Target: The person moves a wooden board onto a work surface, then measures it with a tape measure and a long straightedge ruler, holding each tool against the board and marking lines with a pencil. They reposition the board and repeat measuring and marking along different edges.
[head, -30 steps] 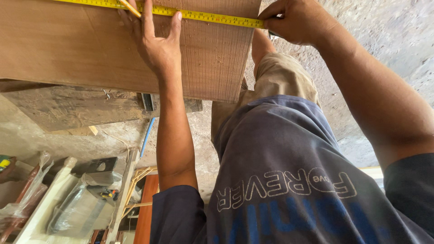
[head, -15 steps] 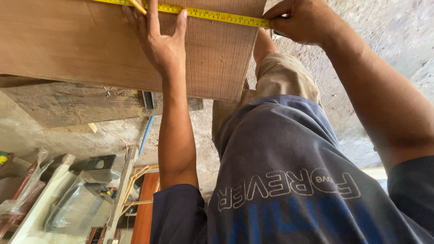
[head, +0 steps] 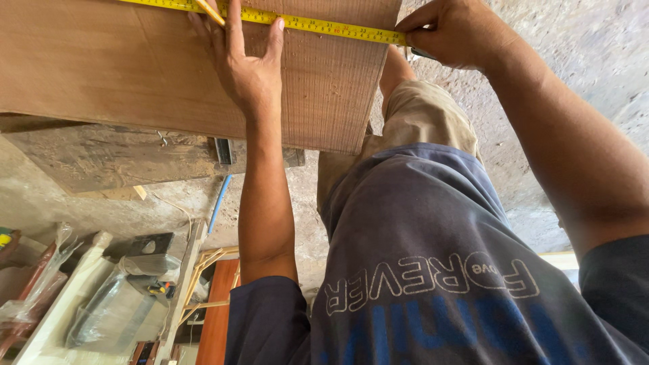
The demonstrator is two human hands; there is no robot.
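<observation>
Two hands: both are up on the brown wooden board [head: 135, 74], with a yellow tape measure [head: 324, 26] pulled flat across its top part.
Done: the tape lies straight on the board, from the left side to the board's right edge.
Left to do: no mark on the wood can be seen (the pencil tip is cut off at the top).
Left hand [head: 247, 67]: fingers [head: 234, 20] spread apart and pressed flat on the board, with a yellow pencil [head: 211, 12] tucked between two of them, right at the tape.
Right hand [head: 453, 34]: fingers closed together, pinching the tape's end at the board's right edge.
Board: it rests on a rough grey surface [head: 101, 162].
</observation>
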